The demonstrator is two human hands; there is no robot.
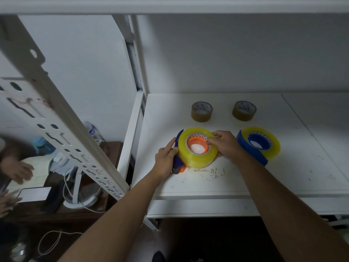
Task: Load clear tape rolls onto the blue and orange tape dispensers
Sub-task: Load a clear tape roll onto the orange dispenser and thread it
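A yellowish clear tape roll (196,157) lies flat on the white shelf (283,176), seated around the orange hub of the orange dispenser (197,147), whose blue handle and orange tip stick out at its left. My left hand (166,159) presses against that handle. My right hand (225,144) grips the roll's right rim, fingers reaching onto the hub. To the right lies the blue dispenser (249,148) with a second clear roll (272,146) around its blue hub.
Two brown tape rolls (201,111) (244,110) stand at the back of the shelf. A slotted white upright (62,120) slants across the left. Beyond it, a dark table holds a water bottle (93,132), cables and another person's hand (18,171).
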